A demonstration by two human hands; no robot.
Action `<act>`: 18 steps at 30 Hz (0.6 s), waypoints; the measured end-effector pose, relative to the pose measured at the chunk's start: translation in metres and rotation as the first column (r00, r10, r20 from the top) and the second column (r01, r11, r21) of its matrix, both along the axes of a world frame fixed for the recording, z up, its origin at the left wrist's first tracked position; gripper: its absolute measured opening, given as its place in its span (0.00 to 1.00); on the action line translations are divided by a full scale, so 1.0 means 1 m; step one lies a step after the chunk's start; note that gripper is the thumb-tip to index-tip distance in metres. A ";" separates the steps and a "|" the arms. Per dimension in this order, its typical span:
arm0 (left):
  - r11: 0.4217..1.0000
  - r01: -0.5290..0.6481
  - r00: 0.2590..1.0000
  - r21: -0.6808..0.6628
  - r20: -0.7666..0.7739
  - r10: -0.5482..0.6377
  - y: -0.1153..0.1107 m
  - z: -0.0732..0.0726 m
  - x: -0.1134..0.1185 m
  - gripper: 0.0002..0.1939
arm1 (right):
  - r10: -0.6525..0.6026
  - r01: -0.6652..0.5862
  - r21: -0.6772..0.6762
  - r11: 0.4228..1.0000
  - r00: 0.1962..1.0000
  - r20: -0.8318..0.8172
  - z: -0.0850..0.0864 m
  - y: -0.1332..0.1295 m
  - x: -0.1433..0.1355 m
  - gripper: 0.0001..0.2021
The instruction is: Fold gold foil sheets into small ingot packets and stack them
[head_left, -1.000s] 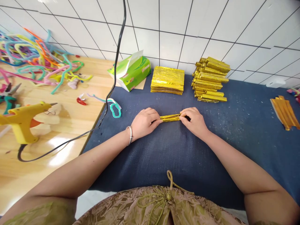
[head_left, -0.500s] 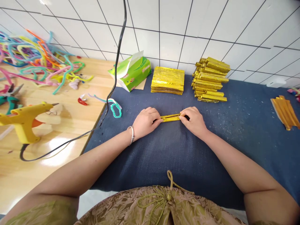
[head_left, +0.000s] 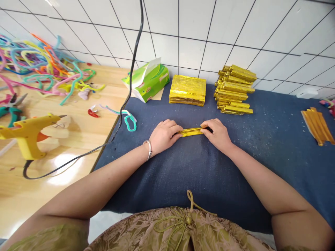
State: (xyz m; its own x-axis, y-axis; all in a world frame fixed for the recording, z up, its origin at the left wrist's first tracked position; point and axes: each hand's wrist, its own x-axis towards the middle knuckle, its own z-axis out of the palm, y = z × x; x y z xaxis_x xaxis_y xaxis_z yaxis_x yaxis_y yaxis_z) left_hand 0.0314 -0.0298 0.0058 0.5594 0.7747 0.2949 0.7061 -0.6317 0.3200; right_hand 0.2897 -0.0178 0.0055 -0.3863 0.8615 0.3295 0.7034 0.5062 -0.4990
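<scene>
Between my two hands lies a narrow folded strip of gold foil paper (head_left: 192, 132), low over the dark blue cloth (head_left: 178, 174). My left hand (head_left: 165, 136) pinches its left end between thumb and fingers, and a silver bangle (head_left: 149, 150) circles that wrist. At the strip's right end my right hand (head_left: 217, 135) is closed in a similar pinch. The fingers hide both ends. Beyond the hands stands a stack of flat gold foil paper sheets (head_left: 187, 89). A pile of folded gold foil paper strips (head_left: 234, 91) is to its right.
On the wooden table at left are a yellow glue gun (head_left: 28, 134), pliers (head_left: 13, 106) and tangled pipe cleaners (head_left: 39, 62). Its black cord (head_left: 133, 59) hangs across the view. A green tissue pack (head_left: 150, 82) stands by the tiled wall. Brownish-gold folded paper (head_left: 318, 125) lies far right.
The gap along the gold foil paper strip has narrowed, and its folds now lie closer together. Both hands keep their pinch in nearly the same place.
</scene>
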 end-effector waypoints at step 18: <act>0.983 0.155 0.937 0.102 -0.331 -0.113 -0.015 0.024 0.002 0.13 | 0.260 -0.388 0.144 0.910 0.807 0.530 0.021 -0.006 0.010 0.14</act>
State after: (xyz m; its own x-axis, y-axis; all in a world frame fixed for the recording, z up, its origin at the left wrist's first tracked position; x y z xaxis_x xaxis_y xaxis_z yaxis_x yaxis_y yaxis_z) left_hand 0.0335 -0.0452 0.0295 0.7365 0.6547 0.1703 0.6641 -0.7477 0.0023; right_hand 0.2999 -0.0236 0.0267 -0.7926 0.5780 0.1943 0.5936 0.8043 0.0289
